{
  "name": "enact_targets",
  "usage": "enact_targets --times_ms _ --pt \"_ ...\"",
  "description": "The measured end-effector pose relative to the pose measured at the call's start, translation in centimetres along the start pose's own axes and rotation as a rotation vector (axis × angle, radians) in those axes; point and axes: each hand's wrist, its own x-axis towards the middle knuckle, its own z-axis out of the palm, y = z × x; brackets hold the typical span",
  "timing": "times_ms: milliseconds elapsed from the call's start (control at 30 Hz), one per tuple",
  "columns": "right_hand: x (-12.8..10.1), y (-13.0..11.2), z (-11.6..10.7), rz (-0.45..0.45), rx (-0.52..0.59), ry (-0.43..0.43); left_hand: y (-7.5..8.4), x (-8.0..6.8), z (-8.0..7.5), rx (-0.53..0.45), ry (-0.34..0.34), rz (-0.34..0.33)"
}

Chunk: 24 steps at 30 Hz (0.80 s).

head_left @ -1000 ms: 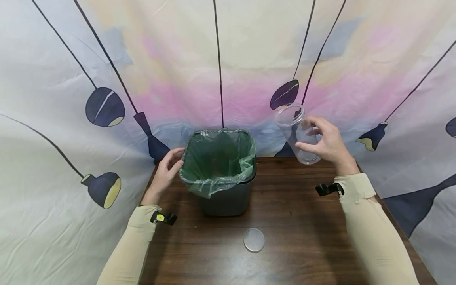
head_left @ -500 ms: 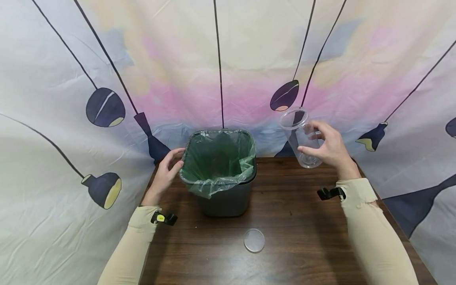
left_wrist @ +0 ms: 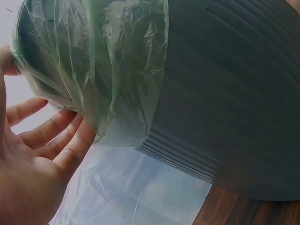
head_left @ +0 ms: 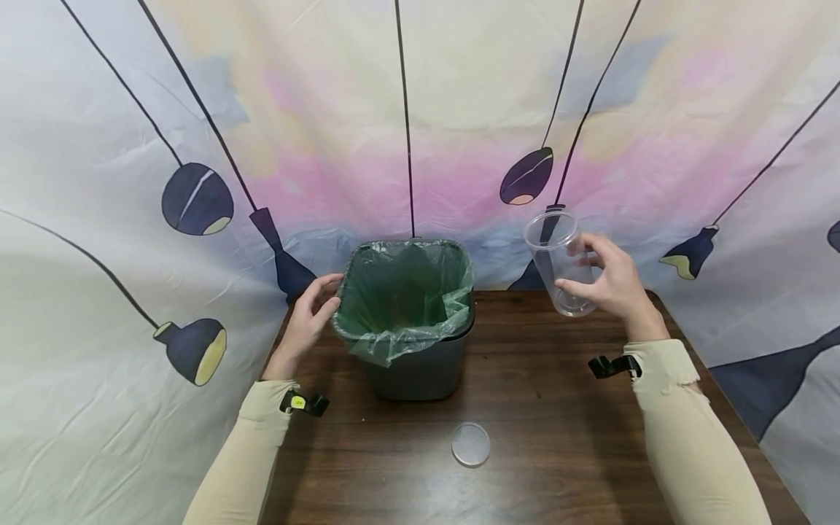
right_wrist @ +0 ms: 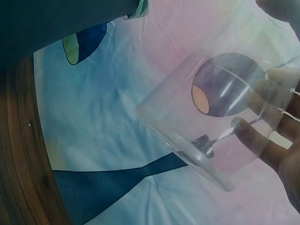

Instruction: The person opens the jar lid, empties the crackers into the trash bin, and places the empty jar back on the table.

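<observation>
A dark grey trash can [head_left: 416, 375] stands on the table, lined with a green translucent bag [head_left: 377, 348] folded over its rim. My left hand [head_left: 305, 321] rests against the can's left side near the rim. In the left wrist view, its fairly straight fingertips touch the bag's overhang [left_wrist: 122, 70]. To the right of the can, my right hand [head_left: 613, 281] grips a clear plastic cup [head_left: 554, 259] above the table's back edge. The cup tilts a little left, mouth up, with thumb and fingers around its side. Its base [right_wrist: 187, 157] faces lower right in the right wrist view.
A clear round disc [head_left: 470, 445], perhaps a lid, lies on the brown wooden table [head_left: 545, 452] in front of the can. A cloth backdrop [head_left: 459, 95] printed with lamps hangs close behind and on both sides.
My right hand has come down slightly and a little to the right with the cup, which tilts less than before. My left hand stays against the can.
</observation>
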Motion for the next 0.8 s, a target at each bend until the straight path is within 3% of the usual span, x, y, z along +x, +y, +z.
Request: enact_targets --times_ms 200,333,667,800 --pt "-0.3 0.4 0.1 -0.012 0.010 0.021 -2.0 0.1 -0.3 0.003 0.018 -0.016" --pt "-0.7 0.5 0.1 0.015 0.019 0.007 -2.3 0.0 -0.3 0.002 0.016 -0.019" --pt "-1.8 1.0 0.6 0.052 0.060 0.035 0.5 -0.1 0.1 -0.012 0.006 -0.009" --pt "-2.1 1.4 0.7 0.048 0.066 0.041 0.6 0.0 0.1 -0.015 0.003 -0.008"
